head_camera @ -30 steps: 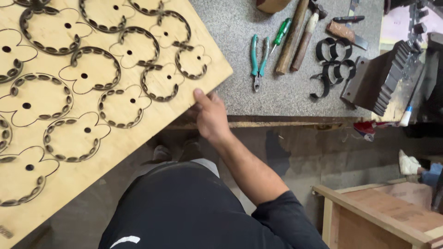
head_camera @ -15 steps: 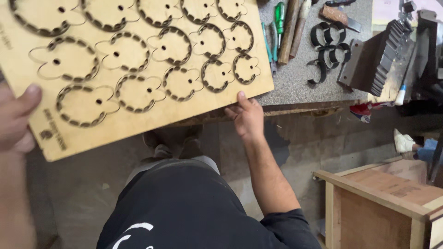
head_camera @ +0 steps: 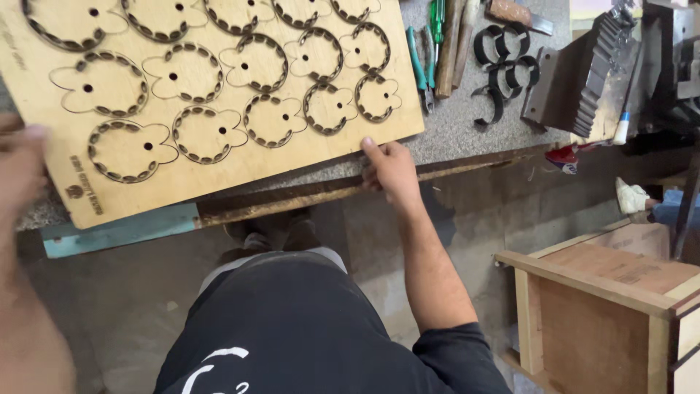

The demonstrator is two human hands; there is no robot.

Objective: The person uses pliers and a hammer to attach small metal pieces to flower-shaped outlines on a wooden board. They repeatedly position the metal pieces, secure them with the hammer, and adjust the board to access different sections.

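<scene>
Board: one pale plywood board (head_camera: 219, 157) lies flat on the worktop (head_camera: 467, 131), tilted a little, its near edge jutting past the worktop's front lip.
Look of the board: thin dark lines trace round shapes with small ear-like lobes, each ringed by a band of dark curved metal strip and pierced by one small hole.
Count of shapes: three rows show; I count three whole shapes in the nearest row and five in the row behind it; the far row runs off the top, so I cannot give its number.
Mark: a small dark burnt mark sits at the board's near left corner.
Right hand (head_camera: 391, 166): its grip is closed lightly on the board's near right corner, thumb on top, fingers curled under the edge.
Left hand (head_camera: 18, 168): blurred at the board's left edge; whether its grip is open or closed I cannot tell.
Beside the board: one pair of teal-handled pliers (head_camera: 417, 62), one green-handled screwdriver (head_camera: 437, 18) and two wooden handles (head_camera: 452, 47) lie just right of it.
Further right: a cluster of bent dark metal strips (head_camera: 503, 69), then one ridged block (head_camera: 583, 76).
Floor: one wooden crate (head_camera: 605, 306) stands well apart, low right.
</scene>
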